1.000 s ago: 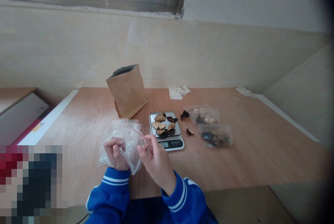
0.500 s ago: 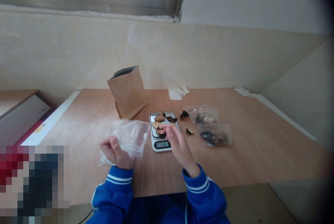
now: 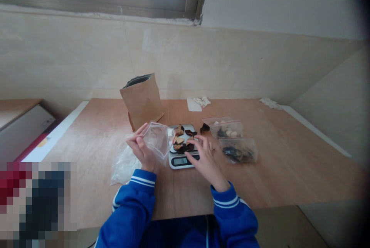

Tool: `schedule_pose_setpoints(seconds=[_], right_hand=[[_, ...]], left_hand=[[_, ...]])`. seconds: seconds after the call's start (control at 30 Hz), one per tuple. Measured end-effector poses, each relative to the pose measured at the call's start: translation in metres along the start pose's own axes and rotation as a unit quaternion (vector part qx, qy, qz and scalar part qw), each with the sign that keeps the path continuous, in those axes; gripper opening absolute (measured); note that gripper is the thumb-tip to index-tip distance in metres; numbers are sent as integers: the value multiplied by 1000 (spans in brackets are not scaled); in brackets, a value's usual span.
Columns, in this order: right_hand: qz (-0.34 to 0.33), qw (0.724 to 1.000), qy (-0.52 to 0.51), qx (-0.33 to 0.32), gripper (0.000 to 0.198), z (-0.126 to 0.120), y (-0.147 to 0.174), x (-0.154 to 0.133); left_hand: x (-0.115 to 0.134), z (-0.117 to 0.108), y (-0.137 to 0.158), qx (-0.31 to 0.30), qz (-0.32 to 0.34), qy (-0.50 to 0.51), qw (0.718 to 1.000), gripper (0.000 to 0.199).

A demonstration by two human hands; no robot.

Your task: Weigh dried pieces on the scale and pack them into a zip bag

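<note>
My left hand (image 3: 143, 151) grips a clear zip bag (image 3: 157, 136) by its side, lifted so that its mouth faces the kitchen scale (image 3: 182, 166). Dried pieces (image 3: 179, 140), dark on one side and tan on the other, lie on the scale's plate. Over the plate's right edge is my right hand (image 3: 208, 159), with thumb and fingers apart around the pieces; it holds nothing that I can see. The scale's display (image 3: 180, 161) is lit, but its digits are too small to read. More clear bags (image 3: 124, 165) lie flat under my left wrist.
Behind the bags stands an open brown paper pouch (image 3: 143, 101). To the right lie a filled bag of pale and dark pieces (image 3: 229, 130), a bag of dark pieces (image 3: 239, 151) and a loose dark piece (image 3: 204, 128). Crumpled tissue (image 3: 203, 102) rests near the wall.
My left hand has picked up a clear bag from the pile and brought it right, beside the scale. My right hand has shifted slightly right, and its fingers have spread.
</note>
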State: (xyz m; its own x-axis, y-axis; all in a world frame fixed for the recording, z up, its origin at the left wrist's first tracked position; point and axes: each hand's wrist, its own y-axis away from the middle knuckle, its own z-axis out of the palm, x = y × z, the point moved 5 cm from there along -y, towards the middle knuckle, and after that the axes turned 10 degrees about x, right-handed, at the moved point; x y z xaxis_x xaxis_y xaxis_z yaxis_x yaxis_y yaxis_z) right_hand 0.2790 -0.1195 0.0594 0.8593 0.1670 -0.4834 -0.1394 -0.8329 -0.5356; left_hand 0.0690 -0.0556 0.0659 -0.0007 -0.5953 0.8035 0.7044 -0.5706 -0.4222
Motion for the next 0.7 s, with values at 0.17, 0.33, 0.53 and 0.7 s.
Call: schedule_pose_setpoints(seconds=[0.17, 0.33, 0.53, 0.7], right_hand=[[-13, 999, 30, -40, 37, 8, 2, -3], [-29, 998, 45, -43, 38, 13, 2, -6], [-48, 997, 56, -27, 31, 19, 4, -5], [-54, 997, 45, -21, 14, 17, 3, -5]], left_hand=[[-15, -13, 7, 17, -18, -61, 998, 18], [-13, -10, 12, -23, -10, -14, 1000, 15], [-10, -9, 14, -39, -10, -23, 999, 14], [-11, -10, 14, -44, -18, -29, 998, 15]])
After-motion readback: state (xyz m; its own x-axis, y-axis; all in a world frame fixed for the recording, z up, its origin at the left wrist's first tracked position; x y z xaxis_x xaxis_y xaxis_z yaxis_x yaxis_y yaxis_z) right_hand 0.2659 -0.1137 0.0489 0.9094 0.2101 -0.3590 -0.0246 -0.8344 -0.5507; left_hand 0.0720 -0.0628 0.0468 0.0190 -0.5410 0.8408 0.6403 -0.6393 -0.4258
